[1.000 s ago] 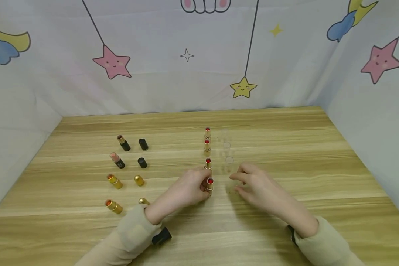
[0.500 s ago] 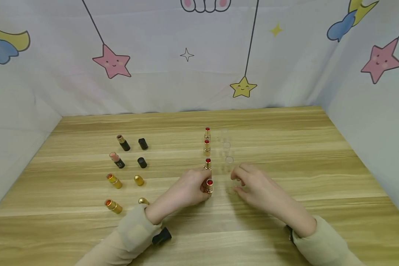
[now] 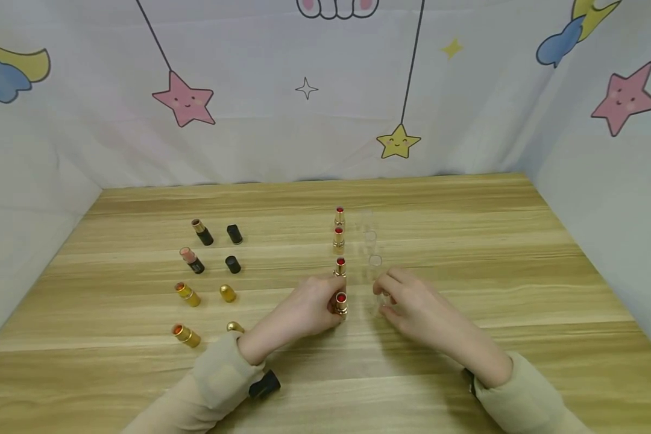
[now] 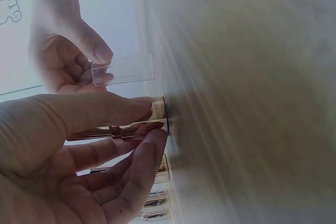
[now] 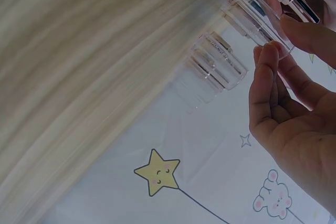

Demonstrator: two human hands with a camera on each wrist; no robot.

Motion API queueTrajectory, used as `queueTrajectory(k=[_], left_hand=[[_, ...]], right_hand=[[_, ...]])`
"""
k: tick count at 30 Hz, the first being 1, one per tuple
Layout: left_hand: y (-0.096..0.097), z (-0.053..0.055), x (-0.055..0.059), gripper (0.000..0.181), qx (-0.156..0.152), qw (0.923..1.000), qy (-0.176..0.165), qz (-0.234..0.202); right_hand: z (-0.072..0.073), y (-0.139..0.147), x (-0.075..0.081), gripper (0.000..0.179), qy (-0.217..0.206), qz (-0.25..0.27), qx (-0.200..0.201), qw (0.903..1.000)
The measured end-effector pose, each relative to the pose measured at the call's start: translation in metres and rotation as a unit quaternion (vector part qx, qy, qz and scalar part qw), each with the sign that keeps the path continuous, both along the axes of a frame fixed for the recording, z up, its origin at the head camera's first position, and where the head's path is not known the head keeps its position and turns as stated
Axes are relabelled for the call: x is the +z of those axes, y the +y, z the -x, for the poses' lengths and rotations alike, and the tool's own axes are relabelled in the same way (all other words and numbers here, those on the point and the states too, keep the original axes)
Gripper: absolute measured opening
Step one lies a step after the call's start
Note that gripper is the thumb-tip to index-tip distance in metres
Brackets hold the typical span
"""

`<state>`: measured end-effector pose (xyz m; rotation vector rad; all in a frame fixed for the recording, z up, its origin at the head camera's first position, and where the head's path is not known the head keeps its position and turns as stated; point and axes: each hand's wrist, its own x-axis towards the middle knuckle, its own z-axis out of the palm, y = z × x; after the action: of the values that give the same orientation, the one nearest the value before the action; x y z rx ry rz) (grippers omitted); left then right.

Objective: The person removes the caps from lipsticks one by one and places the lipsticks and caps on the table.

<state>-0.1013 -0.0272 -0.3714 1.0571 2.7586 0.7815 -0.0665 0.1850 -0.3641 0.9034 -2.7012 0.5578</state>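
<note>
Near the middle of the table, my left hand [image 3: 309,306] pinches an upright gold lipstick [image 3: 341,305] by its lower part. Its red tip is uncovered, and the base touches the table in the left wrist view. To the right, my right hand [image 3: 418,304] holds a clear lipstick cap [image 4: 126,72] between thumb and fingertips. That cap stands on the table, apart from the lipstick. Beyond my left hand are more uncapped gold lipsticks [image 3: 339,241] in a line. Several clear caps [image 3: 375,263] form a parallel line beyond my right hand.
On the left lie two black-based lipsticks [image 3: 202,232] and two gold lipsticks [image 3: 187,295], tilted or lying. Black caps [image 3: 232,264] and gold caps [image 3: 228,293] sit beside them. A white patterned curtain [image 3: 260,144] surrounds the wooden table [image 3: 466,211].
My right hand has drawn slightly left, and its thumb and fingers have closed in on the clear cap. The left hand stays in place, with the lipstick's top shifted very slightly.
</note>
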Motion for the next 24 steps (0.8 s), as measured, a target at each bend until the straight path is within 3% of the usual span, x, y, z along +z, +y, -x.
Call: queueTrajectory(k=[11,17,20,24], left_hand=[[0.0,-0.001,0.0,0.028,0.008,0.9999,-0.003,0.008],[-0.004,-0.008,0.006,0.031,0.062,0.9976,-0.008,0.028],[-0.006,-0.013,0.011,0.031,0.091,0.9944,0.022,0.048],[-0.011,-0.024,0.015,0.031,0.115,0.9843,0.103,0.086]], right_hand=[[0.0,0.001,-0.002,0.029,-0.004,0.005,0.0,1.0],[-0.003,0.006,-0.002,0.044,-0.007,0.007,-0.003,0.9999],[-0.006,0.011,0.0,0.047,0.003,0.001,-0.018,0.9998],[-0.012,0.019,0.003,0.047,0.021,-0.002,-0.037,0.9991]])
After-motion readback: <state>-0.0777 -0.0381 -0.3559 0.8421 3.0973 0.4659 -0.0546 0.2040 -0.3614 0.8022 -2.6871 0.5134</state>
